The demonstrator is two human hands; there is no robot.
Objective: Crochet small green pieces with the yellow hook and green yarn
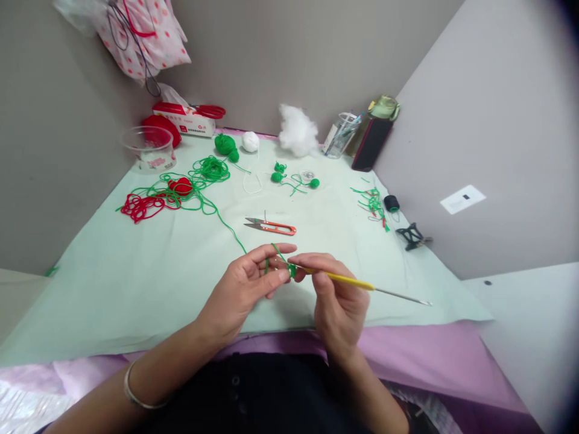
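Observation:
Between thumb and fingers, my left hand (248,280) pinches a small green crochet piece (293,270), with green yarn (230,230) looped over its raised index finger and trailing back to a loose tangle. My right hand (339,295) grips a yellow-handled crochet hook (348,280) like a pen. The hook's left tip meets the crochet piece; its other metal end points out to the right. Just beyond my hands, thread snips (271,226) with orange handles lie on the pale green cloth (190,271).
A red yarn ball (181,185), a green yarn ball (225,144) and a white yarn ball (250,141) lie left of centre. White stuffing (298,131), a clear cup (341,135) and a phone (372,143) stand at the back. Yarn scraps (373,204) and a black spool (391,203) lie right.

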